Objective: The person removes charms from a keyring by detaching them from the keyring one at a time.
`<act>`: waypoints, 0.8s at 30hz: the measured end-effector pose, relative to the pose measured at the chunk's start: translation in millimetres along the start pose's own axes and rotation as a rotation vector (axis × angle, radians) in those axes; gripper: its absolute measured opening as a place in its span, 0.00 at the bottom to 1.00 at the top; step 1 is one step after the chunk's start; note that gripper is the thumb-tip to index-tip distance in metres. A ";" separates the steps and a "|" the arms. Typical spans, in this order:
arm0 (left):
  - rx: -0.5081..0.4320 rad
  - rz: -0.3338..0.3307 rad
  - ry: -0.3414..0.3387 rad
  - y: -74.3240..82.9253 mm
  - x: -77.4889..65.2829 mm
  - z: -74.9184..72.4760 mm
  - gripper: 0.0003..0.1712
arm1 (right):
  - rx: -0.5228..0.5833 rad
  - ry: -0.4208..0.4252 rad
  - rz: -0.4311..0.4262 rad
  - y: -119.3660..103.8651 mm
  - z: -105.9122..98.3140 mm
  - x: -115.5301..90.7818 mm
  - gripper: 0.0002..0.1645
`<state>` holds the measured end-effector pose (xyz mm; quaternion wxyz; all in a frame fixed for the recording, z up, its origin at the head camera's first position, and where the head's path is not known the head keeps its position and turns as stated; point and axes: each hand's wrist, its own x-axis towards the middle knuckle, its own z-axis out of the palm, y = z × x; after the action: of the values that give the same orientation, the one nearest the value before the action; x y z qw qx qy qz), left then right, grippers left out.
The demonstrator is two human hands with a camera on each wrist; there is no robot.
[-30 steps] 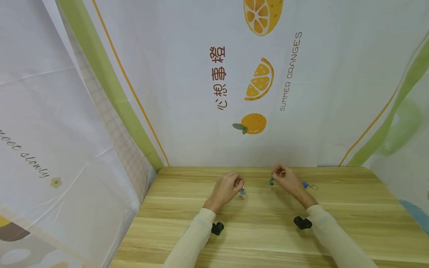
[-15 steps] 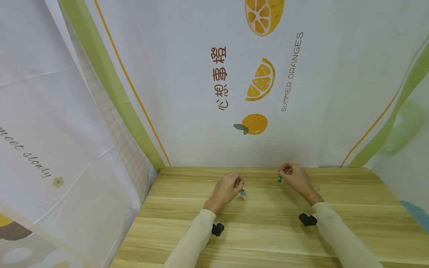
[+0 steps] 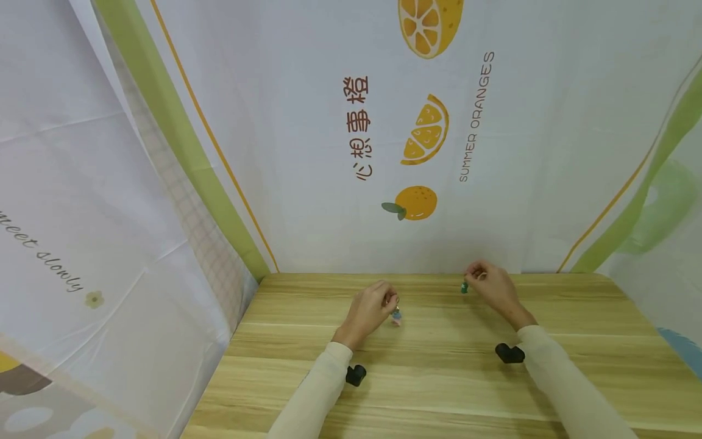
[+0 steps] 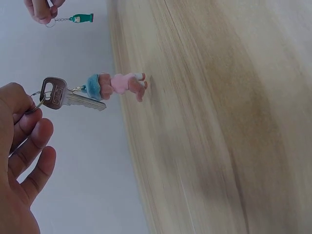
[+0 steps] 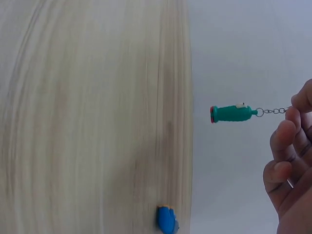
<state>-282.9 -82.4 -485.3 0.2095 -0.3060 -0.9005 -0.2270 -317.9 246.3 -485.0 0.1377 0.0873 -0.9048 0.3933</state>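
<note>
Between thumb and index finger, my left hand [image 3: 373, 308] pinches a split ring carrying a metal key [image 4: 57, 92] and a small doll charm [image 4: 117, 84] with a blue hat and pink body. Doll and key hang just over the wooden table. My right hand [image 3: 496, 292], near the table's far edge, pinches the end of a short chain [image 5: 273, 111]; a green figure charm [image 5: 233, 113] dangles from it, with a reddish base. A blue charm [image 5: 166, 219] lies on the table in the right wrist view; in the head view the right hand and wrist hide it.
The wood-grain table [image 3: 428, 366] ends at a white hanging cloth [image 3: 307, 201] printed with oranges. More cloth [image 3: 126, 256] hangs at the left side. A black piece [image 3: 356, 375] shows beside the left sleeve and another black piece [image 3: 510, 353] beside the right.
My right hand has moved right and slightly away, carrying the green charm. The blue keychain has gone from sight behind it in the head view. My left hand stays nearly still.
</note>
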 end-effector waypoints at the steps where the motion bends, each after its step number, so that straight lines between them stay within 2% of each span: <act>1: 0.000 0.003 0.001 -0.1 0.0 0.1 0.03 | 0.000 0.002 0.002 0.9 -0.9 0.3 0.10; 12: -0.030 -0.008 -0.009 0.8 1.1 0.8 0.04 | -0.016 0.008 0.036 17.7 -11.3 1.8 0.13; 24: -0.013 0.008 -0.001 2.3 1.0 1.0 0.04 | -0.029 -0.004 0.088 36.8 -16.3 -0.8 0.16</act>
<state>-282.3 -79.8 -484.9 0.2077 -0.3112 -0.8979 -0.2319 -324.0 283.2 -499.9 0.1198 0.0462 -0.9137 0.3857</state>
